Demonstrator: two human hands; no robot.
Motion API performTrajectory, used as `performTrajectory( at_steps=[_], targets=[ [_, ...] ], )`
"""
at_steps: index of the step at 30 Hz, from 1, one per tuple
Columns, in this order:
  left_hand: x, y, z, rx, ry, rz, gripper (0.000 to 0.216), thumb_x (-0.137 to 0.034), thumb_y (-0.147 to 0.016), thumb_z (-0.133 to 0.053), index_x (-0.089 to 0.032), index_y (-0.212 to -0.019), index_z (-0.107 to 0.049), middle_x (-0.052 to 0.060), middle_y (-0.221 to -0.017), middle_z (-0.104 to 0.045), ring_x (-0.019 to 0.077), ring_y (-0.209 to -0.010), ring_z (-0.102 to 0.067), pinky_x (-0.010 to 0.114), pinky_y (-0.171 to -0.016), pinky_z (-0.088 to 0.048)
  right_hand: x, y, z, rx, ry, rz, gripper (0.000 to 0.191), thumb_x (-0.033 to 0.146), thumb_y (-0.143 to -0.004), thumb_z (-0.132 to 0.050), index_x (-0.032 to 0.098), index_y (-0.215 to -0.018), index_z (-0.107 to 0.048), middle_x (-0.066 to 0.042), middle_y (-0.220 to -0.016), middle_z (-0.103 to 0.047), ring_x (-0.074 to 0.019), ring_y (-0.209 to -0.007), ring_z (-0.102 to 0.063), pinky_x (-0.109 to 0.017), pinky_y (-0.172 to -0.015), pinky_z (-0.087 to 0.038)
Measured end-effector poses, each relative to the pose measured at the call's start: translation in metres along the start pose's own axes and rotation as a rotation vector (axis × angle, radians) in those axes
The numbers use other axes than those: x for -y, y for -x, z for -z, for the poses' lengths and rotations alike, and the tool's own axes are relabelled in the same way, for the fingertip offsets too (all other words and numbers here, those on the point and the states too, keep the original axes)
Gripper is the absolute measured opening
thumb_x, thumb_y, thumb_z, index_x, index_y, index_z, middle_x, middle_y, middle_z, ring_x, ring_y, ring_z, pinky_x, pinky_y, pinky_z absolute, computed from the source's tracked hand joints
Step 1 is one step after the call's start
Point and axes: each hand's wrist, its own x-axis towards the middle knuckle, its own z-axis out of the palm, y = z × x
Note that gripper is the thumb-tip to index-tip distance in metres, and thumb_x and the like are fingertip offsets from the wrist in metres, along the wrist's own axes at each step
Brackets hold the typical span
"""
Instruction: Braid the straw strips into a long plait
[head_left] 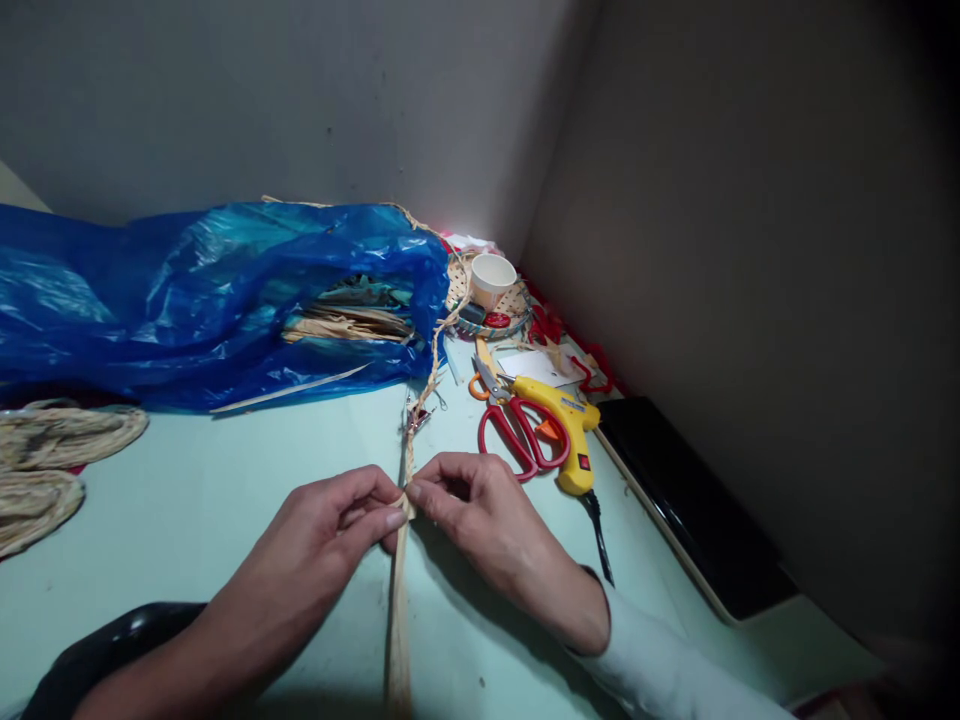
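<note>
Between my two hands runs a plaited cord of pale dried plant fibre (409,455), its loose flat strands (400,620) hanging down toward me. My left hand (337,525) pinches the strands from the left with thumb and fingers. From the right, my right hand (472,510) pinches the same spot, its fingertips almost touching the left ones. Beyond the hands the finished braid passes a small metal clip (415,415) and runs up over a blue plastic bag (225,300). Exactly which strand each hand grips is hidden by the fingers.
Red-handled scissors (525,435) and a yellow glue gun (566,425) lie beyond my right hand. A black flat device (697,510) rests at the right. A white cup (493,275) stands on a woven tray (517,320). Braided soles (67,435) lie at the left.
</note>
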Motion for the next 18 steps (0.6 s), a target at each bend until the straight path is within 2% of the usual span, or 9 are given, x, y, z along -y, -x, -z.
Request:
performTrajectory(
  at_steps=[3, 6, 8, 9, 12, 15, 18],
  targets=[
    [-0.002, 0.002, 0.005, -0.092, -0.101, -0.059, 0.036, -0.047, -0.088, -0.057, -0.024, -0.061, -0.061, 0.000, -0.064, -0.062, 0.0199, -0.066, -0.056, 0.030, -0.063, -0.041, 0.001, 0.002, -0.002, -0.039, 0.024, -0.024, 0.019, 0.020, -0.088, -0.062, 0.013, -0.072, -0.070, 0.002, -0.062, -0.058, -0.0116, -0.062, -0.048, -0.024, -0.057, -0.034],
    [0.000, 0.008, 0.002, -0.210, -0.275, -0.152, 0.032, -0.043, -0.093, -0.055, -0.025, -0.068, -0.064, -0.002, -0.060, -0.062, 0.0176, -0.056, -0.057, 0.028, -0.054, -0.041, 0.004, 0.004, -0.005, -0.070, 0.060, -0.005, 0.020, 0.019, -0.087, -0.060, 0.013, -0.073, -0.073, -0.001, -0.066, -0.064, -0.0136, -0.066, -0.053, -0.025, -0.061, -0.037],
    [0.005, 0.013, -0.005, -0.281, -0.468, -0.342, 0.023, -0.032, -0.095, -0.056, -0.025, -0.076, -0.065, -0.003, -0.061, -0.065, 0.0161, -0.052, -0.058, 0.028, -0.053, -0.041, 0.004, 0.006, -0.006, -0.075, 0.023, 0.018, 0.021, 0.018, -0.087, -0.059, 0.014, -0.071, -0.073, -0.001, -0.066, -0.065, -0.0146, -0.068, -0.054, -0.026, -0.063, -0.038],
    [0.008, 0.015, -0.009, -0.313, -0.580, -0.483, 0.018, -0.026, -0.095, -0.055, -0.025, -0.080, -0.065, -0.002, -0.063, -0.067, 0.0159, -0.051, -0.059, 0.028, -0.053, -0.042, 0.005, 0.006, -0.006, -0.074, -0.008, 0.029, 0.022, 0.019, -0.086, -0.059, 0.014, -0.069, -0.071, 0.000, -0.064, -0.063, -0.0142, -0.067, -0.052, -0.026, -0.063, -0.037],
    [0.018, 0.022, -0.024, -0.419, -0.920, -0.861, 0.017, -0.012, -0.094, -0.050, -0.020, -0.100, -0.064, 0.002, -0.066, -0.068, 0.0195, -0.054, -0.061, 0.033, -0.054, -0.041, 0.005, 0.007, -0.005, -0.038, -0.123, 0.026, 0.027, 0.019, -0.086, -0.058, 0.015, -0.060, -0.061, 0.003, -0.059, -0.049, -0.0119, -0.062, -0.041, -0.026, -0.059, -0.031],
    [0.023, 0.028, -0.035, -0.500, -1.168, -0.933, 0.030, -0.004, -0.093, -0.044, -0.014, -0.115, -0.061, 0.007, -0.075, -0.073, 0.0229, -0.063, -0.065, 0.036, -0.058, -0.045, 0.003, 0.008, -0.002, 0.061, -0.235, -0.021, 0.032, 0.020, -0.089, -0.056, 0.017, -0.057, -0.052, 0.005, -0.056, -0.039, -0.0106, -0.059, -0.033, -0.026, -0.055, -0.026],
    [0.024, 0.033, -0.039, -0.505, -1.257, -0.931, 0.033, -0.001, -0.092, -0.042, -0.014, -0.115, -0.062, 0.009, -0.082, -0.075, 0.0234, -0.071, -0.068, 0.035, -0.065, -0.051, 0.002, 0.007, -0.002, 0.080, -0.296, -0.042, 0.031, 0.021, -0.087, -0.059, 0.016, -0.057, -0.053, 0.004, -0.058, -0.043, -0.0107, -0.060, -0.036, -0.025, -0.057, -0.029]
  ],
)
